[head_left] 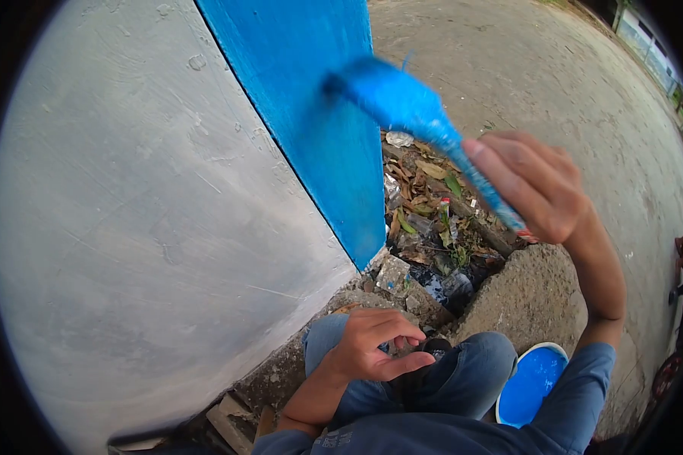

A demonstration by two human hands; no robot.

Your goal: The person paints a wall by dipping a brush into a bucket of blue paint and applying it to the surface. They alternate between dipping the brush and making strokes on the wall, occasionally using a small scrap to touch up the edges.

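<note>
A paintbrush [463,152] coated in blue paint is gripped by its handle in my right hand [542,182]. Its bristles, blurred by motion, bend against or very close to the blue painted strip [311,98] of the wall. My left hand [376,345] rests over my knee, thumb and fingers apart, with nothing in it. By my right thigh stands a bucket of blue paint [531,385], partly covered by my sleeve.
A pale grey wall [136,189] fills the left side, meeting the blue strip along a slanted line. Dry leaves and litter [432,197] lie at the wall's foot. A concrete chunk [535,288] sits before me, with a paved road [584,83] beyond.
</note>
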